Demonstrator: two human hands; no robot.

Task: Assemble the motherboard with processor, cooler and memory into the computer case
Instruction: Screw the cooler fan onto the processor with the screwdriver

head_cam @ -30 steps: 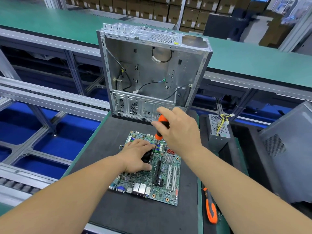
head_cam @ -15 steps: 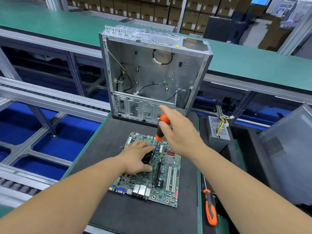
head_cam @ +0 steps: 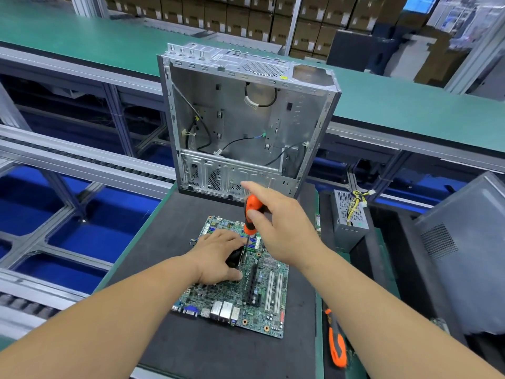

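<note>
A green motherboard [head_cam: 254,299] lies flat on a dark mat [head_cam: 218,351]. My left hand [head_cam: 218,258] rests on a black cooler [head_cam: 235,259] near the board's upper middle, fingers curled over it; most of the cooler is hidden. My right hand [head_cam: 281,225] grips an orange-handled screwdriver [head_cam: 252,214], held upright with its tip at the cooler's right edge. Behind the board stands an open grey computer case [head_cam: 246,124], empty inside except for loose cables.
A second orange screwdriver [head_cam: 336,343] lies on the right of the mat. A small grey power supply [head_cam: 349,220] with yellow wires stands to the right, and a grey case panel [head_cam: 464,255] beyond it. Green conveyor belt behind; roller rails and blue bins to the left.
My right hand has turned slightly on the screwdriver handle, forefinger lifting off it. The left hand stays on the cooler. The view has shifted a little.
</note>
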